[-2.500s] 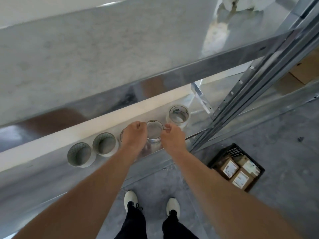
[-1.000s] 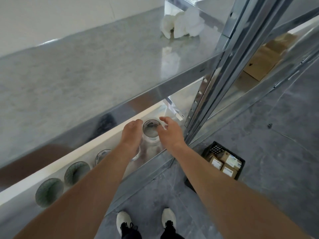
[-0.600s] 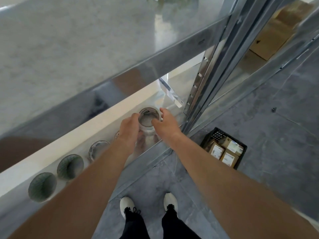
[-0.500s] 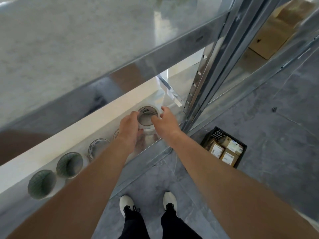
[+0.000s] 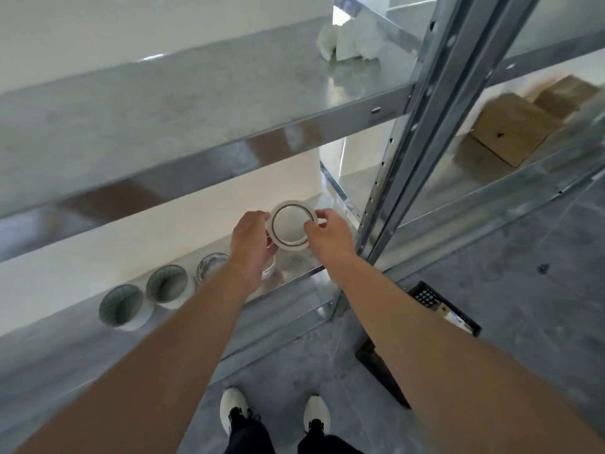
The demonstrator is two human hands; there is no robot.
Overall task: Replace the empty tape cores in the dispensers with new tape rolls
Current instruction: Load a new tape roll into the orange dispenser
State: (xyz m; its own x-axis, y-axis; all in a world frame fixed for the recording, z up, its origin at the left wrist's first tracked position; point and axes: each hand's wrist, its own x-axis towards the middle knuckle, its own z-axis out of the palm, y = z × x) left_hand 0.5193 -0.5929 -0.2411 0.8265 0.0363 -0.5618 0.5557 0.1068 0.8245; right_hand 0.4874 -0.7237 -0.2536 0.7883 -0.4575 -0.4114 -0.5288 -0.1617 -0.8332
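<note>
A clear tape roll (image 5: 273,226) is held up above the lower metal shelf (image 5: 82,348), its round opening facing me. My left hand (image 5: 250,239) grips its left rim and my right hand (image 5: 329,231) pinches its right rim. Another roll (image 5: 269,269) stands on the shelf, mostly hidden under my left wrist. Three more tape rolls stand in a row to the left: one (image 5: 212,268) close by, a middle one (image 5: 167,283) and the far-left one (image 5: 123,306). No dispenser is in view.
An upper metal shelf (image 5: 163,103) juts out above the rolls, with white crumpled material (image 5: 350,39) at its back. A steel upright (image 5: 425,132) stands right of my hands. Cardboard boxes (image 5: 514,129) lie on the right shelf. A black crate (image 5: 442,309) sits on the floor.
Both hands lifted the tape roll off the lower shelf and tilted it upright, so its opening now faces me. The view shifted to show more of the upper shelf.
</note>
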